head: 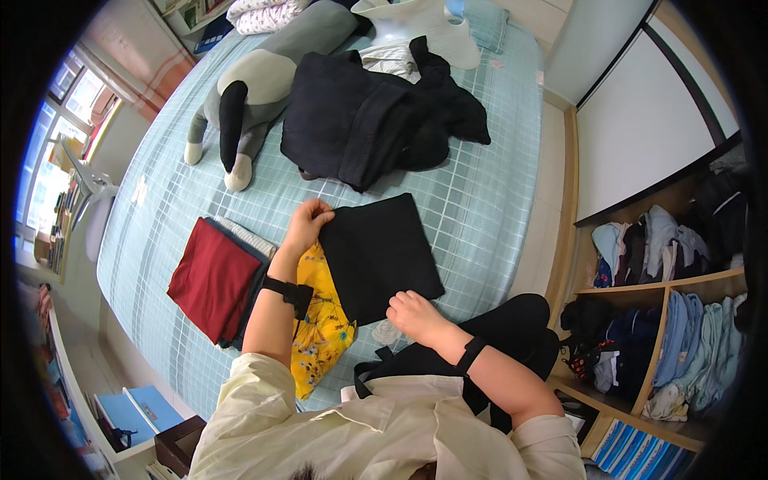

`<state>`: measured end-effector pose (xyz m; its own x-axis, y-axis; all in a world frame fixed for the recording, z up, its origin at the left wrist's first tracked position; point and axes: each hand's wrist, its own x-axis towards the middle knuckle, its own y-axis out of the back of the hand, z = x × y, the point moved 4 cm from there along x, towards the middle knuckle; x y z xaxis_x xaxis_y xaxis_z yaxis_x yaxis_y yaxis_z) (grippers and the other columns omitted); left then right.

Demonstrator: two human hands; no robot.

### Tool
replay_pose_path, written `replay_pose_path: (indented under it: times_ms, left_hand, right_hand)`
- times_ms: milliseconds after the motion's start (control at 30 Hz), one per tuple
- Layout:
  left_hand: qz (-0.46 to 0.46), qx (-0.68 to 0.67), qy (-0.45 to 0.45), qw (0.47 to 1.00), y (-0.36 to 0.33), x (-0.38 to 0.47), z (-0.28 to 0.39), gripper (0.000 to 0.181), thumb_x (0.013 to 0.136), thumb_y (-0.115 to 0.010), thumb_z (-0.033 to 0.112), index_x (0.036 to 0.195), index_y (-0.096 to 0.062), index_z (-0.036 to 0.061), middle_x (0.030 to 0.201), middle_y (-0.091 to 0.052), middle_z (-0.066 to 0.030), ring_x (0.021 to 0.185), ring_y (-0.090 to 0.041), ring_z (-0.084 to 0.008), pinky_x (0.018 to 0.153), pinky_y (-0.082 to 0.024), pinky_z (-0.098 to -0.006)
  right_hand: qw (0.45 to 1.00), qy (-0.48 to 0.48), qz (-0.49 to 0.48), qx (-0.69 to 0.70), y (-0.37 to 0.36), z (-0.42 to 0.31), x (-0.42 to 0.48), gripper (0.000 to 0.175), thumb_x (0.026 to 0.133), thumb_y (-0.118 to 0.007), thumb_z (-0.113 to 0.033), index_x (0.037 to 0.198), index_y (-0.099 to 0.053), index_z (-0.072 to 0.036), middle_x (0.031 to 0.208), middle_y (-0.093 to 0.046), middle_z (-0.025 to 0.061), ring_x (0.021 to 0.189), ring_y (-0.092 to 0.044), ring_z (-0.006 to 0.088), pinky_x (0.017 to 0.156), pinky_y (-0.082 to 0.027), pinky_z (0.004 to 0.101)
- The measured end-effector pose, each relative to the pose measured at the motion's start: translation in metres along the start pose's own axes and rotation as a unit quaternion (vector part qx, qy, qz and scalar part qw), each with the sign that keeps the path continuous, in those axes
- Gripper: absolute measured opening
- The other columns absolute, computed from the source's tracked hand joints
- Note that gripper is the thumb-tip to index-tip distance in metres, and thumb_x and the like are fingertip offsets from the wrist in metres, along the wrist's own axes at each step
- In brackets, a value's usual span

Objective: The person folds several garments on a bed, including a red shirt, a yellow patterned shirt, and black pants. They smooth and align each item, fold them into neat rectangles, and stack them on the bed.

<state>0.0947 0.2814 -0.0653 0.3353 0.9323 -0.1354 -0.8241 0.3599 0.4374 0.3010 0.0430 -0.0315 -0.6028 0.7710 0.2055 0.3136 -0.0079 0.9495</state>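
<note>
A folded black garment (381,258) lies flat on the bed in front of me. My left hand (307,225) pinches its upper left corner between thumb and fingers. Over its lower right edge rests my right hand (417,315), fingers bent; whether they grip the cloth I cannot tell. A yellow floral cloth (321,336) is partly beneath the black garment, below my left hand. To the left sits a stack of folded clothes, with a dark red garment (216,279) on top and dark and pale ones showing under it.
Beyond the black garment lies a heap of black clothes (372,120), beside a grey plush toy (258,78). A white perforated item (420,27) and a teal pillow (483,24) are at the bed's far end. Open wooden shelves (666,288) with clothes stand at the right.
</note>
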Motion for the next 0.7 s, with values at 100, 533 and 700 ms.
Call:
replay_pose_path:
  times_ms: [100,533,700]
  left_hand:
    - [0.138,0.177,-0.076,0.972,-0.005,-0.017,0.001,0.033,0.090,-0.074,0.024,0.105,-0.057,-0.0005,0.098,-0.057,-0.0221,0.094,-0.057,-0.0375,0.082,-0.048,-0.0421]
    - [0.027,0.337,0.024,0.941,-0.101,-0.144,0.056,0.042,0.091,-0.071,0.029,0.108,-0.052,-0.0044,0.102,-0.054,-0.0241,0.094,-0.054,-0.0426,0.085,-0.047,-0.0464]
    - [0.195,0.181,0.127,0.955,-0.107,-0.137,0.058,0.044,0.091,-0.076,0.029,0.112,-0.053,-0.0022,0.105,-0.058,-0.0143,0.093,-0.058,-0.0250,0.083,-0.050,-0.0366]
  right_hand:
    - [0.993,-0.039,0.003,0.110,0.010,0.014,-0.004,0.007,0.075,-0.065,-0.007,0.081,-0.063,-0.009,0.088,-0.059,0.0055,0.092,-0.058,0.0251,0.080,-0.048,0.0361]
    - [0.540,-0.352,0.053,0.763,-0.033,0.122,0.022,0.064,0.072,-0.081,-0.011,0.128,-0.054,0.004,0.120,-0.065,0.0134,0.106,-0.064,0.0230,0.095,-0.051,0.0365]
    - [0.563,-0.315,0.068,0.761,0.044,0.128,-0.017,0.065,0.077,-0.072,-0.001,0.138,-0.049,0.000,0.125,-0.064,0.0109,0.110,-0.062,0.0213,0.097,-0.050,0.0341]
